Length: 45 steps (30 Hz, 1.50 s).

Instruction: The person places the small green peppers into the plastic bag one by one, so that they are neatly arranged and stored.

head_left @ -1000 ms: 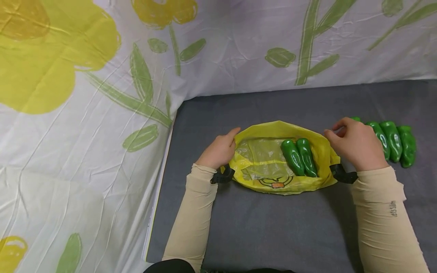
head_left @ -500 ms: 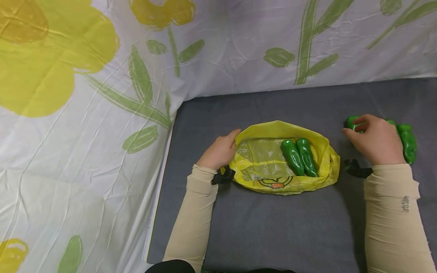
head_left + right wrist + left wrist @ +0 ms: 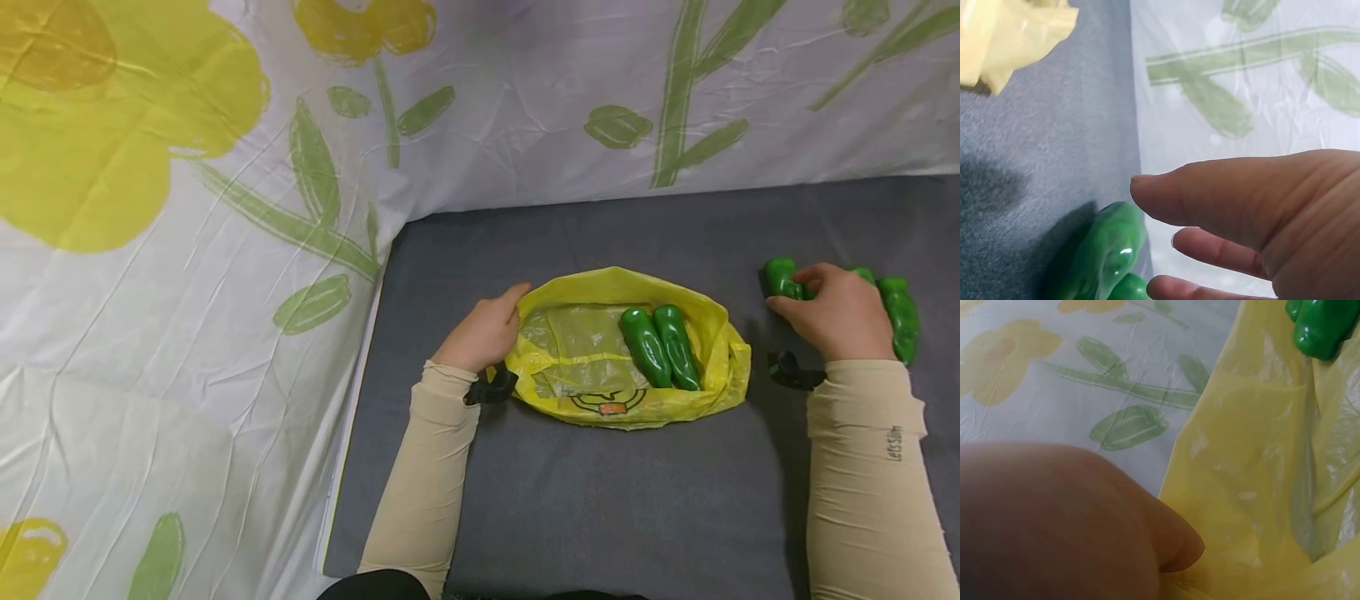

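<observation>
In the head view a yellow plastic bag point(image 3: 611, 414) lies with its mouth spread wide. Inside, at its right end, two glossy green peppers point(image 3: 645, 346) rest side by side. My left hand point(image 3: 480, 333) pinches the bag's left rim; in the left wrist view the thumb point(image 3: 1179, 540) lies against the yellow film, with its fingers hidden. To the right, my right hand point(image 3: 847, 312) hovers over more green peppers, partly covering them. The right wrist view shows its thumb point(image 3: 1191, 190) and fingers spread apart, near a green pepper point(image 3: 1113, 250).
A dark grey cloth point(image 3: 600, 500) covers the table. At the far right a green pepper point(image 3: 898, 321) lies beyond my right hand. White fabric with printed yellow flowers and green leaves point(image 3: 510, 108) hangs behind and along the left side.
My right hand has left the bag's right rim and moved right, over the row of peppers. The left hand stays at the bag's left rim.
</observation>
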Available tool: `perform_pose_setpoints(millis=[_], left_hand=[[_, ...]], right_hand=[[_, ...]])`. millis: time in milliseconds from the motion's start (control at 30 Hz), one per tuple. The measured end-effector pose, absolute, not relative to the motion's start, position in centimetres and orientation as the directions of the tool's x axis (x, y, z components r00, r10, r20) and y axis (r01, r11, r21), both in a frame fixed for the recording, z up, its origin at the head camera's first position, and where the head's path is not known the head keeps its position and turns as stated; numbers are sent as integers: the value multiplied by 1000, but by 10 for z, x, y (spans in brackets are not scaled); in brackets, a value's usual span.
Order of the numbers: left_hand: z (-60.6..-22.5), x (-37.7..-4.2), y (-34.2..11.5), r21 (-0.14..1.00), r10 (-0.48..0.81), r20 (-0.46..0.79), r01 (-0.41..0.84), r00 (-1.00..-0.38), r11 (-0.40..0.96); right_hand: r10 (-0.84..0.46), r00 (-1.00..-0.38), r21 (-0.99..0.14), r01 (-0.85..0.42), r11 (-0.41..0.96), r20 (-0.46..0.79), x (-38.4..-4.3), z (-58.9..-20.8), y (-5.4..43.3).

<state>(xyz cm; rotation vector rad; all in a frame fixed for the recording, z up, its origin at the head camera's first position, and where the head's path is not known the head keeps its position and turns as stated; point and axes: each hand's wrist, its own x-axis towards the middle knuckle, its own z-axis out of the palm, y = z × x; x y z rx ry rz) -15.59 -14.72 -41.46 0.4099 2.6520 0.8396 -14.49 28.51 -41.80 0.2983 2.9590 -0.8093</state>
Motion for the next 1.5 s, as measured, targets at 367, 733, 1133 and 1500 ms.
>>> perform_pose_setpoints(millis=[367, 733, 1133, 1500], left_hand=[[-415, -156, -145, 598, 370, -225, 172, -901, 783], [-416, -155, -145, 608, 377, -218, 178, -900, 774], [-414, -155, -144, 604, 378, -217, 180, -900, 776], [-415, -155, -144, 600, 380, -215, 185, -900, 778]], right_hand=[[188, -975, -464, 223, 857, -121, -153, -435, 293], [197, -971, -429, 236, 872, -134, -157, -437, 289], [168, -977, -412, 207, 887, -129, -158, -444, 282], [117, -986, -460, 158, 874, -115, -155, -440, 278]])
